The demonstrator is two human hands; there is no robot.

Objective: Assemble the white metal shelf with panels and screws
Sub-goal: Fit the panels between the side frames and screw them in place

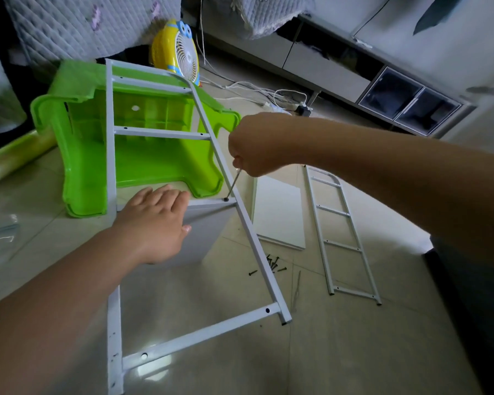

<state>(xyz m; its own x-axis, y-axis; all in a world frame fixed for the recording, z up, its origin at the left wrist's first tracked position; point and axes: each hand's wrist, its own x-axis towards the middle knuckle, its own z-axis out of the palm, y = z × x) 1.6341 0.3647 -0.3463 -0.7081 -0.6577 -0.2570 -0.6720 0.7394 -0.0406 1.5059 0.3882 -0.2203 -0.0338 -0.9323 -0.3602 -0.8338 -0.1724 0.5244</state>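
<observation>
A white metal ladder-shaped side frame point(251, 232) lies raised in front of me. A white panel point(203, 232) stands on edge under one of its rungs. My left hand point(154, 223) rests flat on the top of that panel, fingers straight. My right hand point(254, 146) grips a thin screwdriver point(234, 184), whose tip sits on a dark screw point(226, 199) in the rung at the panel's right end. A second white side frame point(340, 232) lies flat on the floor to the right. Another white panel point(280, 212) lies between the two frames. Several loose dark screws point(271, 263) are scattered on the floor.
A green plastic stool point(83, 155) lies on its side behind the frame. A yellow and white toy fan point(180, 49) stands further back, with white cables point(268, 92) nearby. A low grey cabinet point(382, 89) runs along the right. Clear plastic wrap point(0, 232) is at the left.
</observation>
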